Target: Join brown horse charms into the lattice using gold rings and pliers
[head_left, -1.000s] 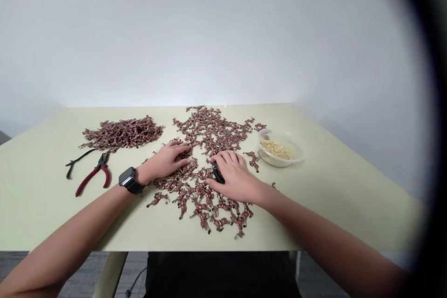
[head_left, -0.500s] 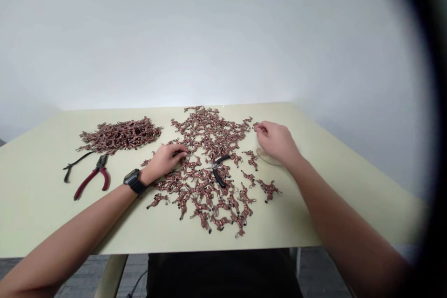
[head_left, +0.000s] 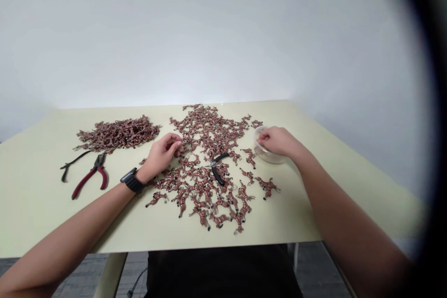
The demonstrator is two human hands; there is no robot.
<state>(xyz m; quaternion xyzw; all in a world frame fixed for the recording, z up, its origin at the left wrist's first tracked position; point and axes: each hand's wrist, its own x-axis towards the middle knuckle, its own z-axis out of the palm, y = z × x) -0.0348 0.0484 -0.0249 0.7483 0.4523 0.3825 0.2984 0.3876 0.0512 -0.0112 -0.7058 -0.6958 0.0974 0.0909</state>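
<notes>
Fingers (head_left: 172,138) of our left hand (head_left: 161,155) are sitting close together, thumb near forefinger, at the left side of a loose spread of small, glossy brown animal-shaped figures (head_left: 209,125); we are not able to tell whether they are gripping one. At that wrist we are wearing a square-faced black watch (head_left: 131,180). Our right hand (head_left: 282,141) is leaning over the rim of a round, clear plastic tub (head_left: 268,156), its fingers bunching narrowly and dipping inside; whether they are holding anything, we cannot tell. Between our hands, small pliers with curved black handles (head_left: 215,171) are lying on the spread, their silver nose pointing left and their handles standing apart. Some figures are lying separately near the tub. Towards our left, a thick heap of brown figures (head_left: 118,134) is covering part of the pale yellow-green desk (head_left: 42,209). Just on our side of it, dark red-handled pliers (head_left: 99,164) are resting beside a slender black tool (head_left: 68,165).
</notes>
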